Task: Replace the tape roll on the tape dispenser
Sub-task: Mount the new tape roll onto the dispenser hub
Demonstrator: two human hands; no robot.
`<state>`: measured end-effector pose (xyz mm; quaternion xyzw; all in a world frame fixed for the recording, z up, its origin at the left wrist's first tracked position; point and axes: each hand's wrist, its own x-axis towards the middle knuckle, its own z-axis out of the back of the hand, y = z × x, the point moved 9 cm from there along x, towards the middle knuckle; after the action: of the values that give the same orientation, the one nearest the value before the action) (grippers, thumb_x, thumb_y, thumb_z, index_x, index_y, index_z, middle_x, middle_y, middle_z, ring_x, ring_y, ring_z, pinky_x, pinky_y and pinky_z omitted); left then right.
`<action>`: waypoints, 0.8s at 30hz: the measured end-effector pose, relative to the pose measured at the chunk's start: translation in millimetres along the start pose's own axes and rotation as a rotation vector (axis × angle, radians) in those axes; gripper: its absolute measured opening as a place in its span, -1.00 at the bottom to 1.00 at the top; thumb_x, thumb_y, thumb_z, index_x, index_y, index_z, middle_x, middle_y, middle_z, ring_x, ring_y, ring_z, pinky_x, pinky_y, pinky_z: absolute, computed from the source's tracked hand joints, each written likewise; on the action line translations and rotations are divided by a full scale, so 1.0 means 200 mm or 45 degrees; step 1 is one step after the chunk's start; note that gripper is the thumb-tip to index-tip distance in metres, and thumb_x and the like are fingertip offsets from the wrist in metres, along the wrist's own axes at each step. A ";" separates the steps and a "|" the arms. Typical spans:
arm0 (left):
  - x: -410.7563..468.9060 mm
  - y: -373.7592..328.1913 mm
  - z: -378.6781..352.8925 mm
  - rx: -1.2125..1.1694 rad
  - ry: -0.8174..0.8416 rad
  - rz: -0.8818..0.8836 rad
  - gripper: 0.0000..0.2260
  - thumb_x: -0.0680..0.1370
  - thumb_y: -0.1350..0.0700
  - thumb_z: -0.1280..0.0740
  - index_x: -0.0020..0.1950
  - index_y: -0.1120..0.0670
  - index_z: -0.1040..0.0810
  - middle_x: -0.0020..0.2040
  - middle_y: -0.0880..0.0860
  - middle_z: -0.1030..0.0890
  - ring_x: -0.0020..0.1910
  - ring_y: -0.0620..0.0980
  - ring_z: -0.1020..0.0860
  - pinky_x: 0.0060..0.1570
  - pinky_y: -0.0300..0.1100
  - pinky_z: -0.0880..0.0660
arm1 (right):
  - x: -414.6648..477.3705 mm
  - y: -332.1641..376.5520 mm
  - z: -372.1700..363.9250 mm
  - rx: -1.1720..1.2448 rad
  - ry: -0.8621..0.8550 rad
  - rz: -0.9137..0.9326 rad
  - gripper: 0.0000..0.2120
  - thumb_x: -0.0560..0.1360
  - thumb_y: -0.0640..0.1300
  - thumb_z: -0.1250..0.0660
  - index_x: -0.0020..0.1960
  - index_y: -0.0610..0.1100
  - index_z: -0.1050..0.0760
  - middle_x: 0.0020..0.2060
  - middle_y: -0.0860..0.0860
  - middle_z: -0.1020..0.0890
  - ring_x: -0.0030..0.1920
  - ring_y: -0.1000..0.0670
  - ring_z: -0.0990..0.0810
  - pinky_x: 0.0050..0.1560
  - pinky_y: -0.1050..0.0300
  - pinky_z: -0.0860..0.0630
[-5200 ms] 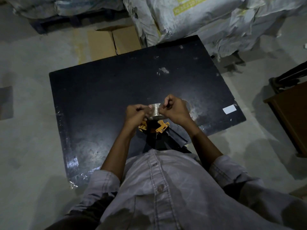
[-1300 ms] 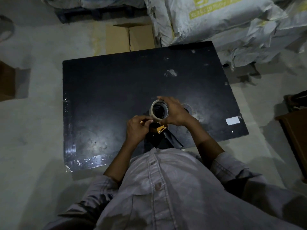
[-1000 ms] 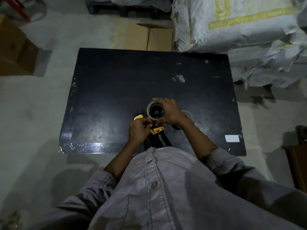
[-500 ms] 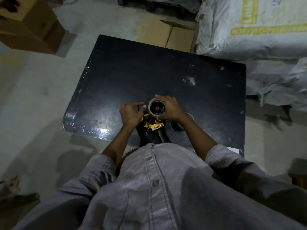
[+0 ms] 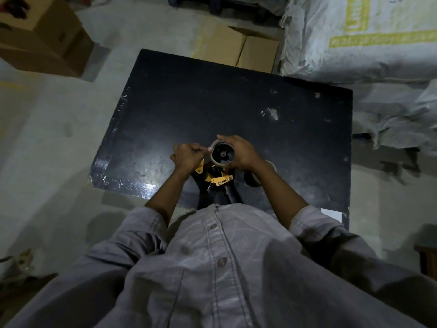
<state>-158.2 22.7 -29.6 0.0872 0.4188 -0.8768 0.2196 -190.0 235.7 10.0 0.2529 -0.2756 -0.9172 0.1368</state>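
Note:
A tape roll (image 5: 214,147) with a dark core sits on the hub of a yellow-and-black tape dispenser (image 5: 218,181) above the near part of a black table (image 5: 189,102). My right hand (image 5: 241,152) wraps around the roll's right side. My left hand (image 5: 188,156) is closed just left of the roll, fingertips pinched at its edge, apparently on the tape's loose end. The dispenser's black handle points toward my body. Another roll (image 5: 254,179) lies on the table under my right forearm, partly hidden.
Cardboard boxes stand at the far left (image 5: 40,36) and behind the table (image 5: 238,48). Large white sacks (image 5: 354,39) are piled at the back right. Grey concrete floor (image 5: 47,138) surrounds the table. A white label (image 5: 331,215) sits at the table's near right corner.
My right hand has kept its grip on the roll on the dispenser. My left hand has closed and moved in against the roll's left edge. The head view swung left and tilted.

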 end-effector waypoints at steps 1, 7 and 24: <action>0.01 0.00 0.00 0.005 0.009 0.011 -0.79 0.43 -0.31 -0.62 -0.35 -0.40 -0.68 0.00 -0.24 -0.77 0.35 0.08 -0.58 0.30 0.16 -0.34 | 0.00 0.00 0.00 -0.005 0.005 -0.008 0.20 0.27 -0.14 -0.84 0.78 0.11 -0.34 0.57 -0.10 -0.52 0.56 -0.20 -0.53 0.53 -0.09 -0.50; 0.06 0.00 -0.03 0.074 0.072 0.116 -0.81 0.45 -0.23 -0.61 -0.31 -0.26 -0.69 0.00 -0.17 -0.77 0.32 0.03 -0.58 0.31 0.14 -0.34 | 0.00 0.02 0.03 -0.010 0.017 -0.030 0.16 0.25 -0.14 -0.86 0.74 0.13 -0.41 0.49 -0.10 -0.57 0.50 -0.20 -0.57 0.50 -0.09 -0.52; 0.16 -0.11 -0.20 -0.088 0.739 0.039 -0.72 0.35 -0.12 -0.43 0.01 -0.14 -0.78 -0.06 -0.07 -0.81 0.24 0.13 -0.70 0.61 0.41 -0.31 | 0.08 -0.05 0.04 0.142 0.098 -0.061 0.20 0.10 -0.06 -0.91 0.67 0.22 -0.51 0.51 0.02 -0.68 0.53 -0.12 -0.62 0.55 -0.09 -0.55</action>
<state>-198.4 56.4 -51.1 0.3330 0.4924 -0.7970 0.1068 -209.1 239.9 3.3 0.3016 -0.3148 -0.8931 0.1110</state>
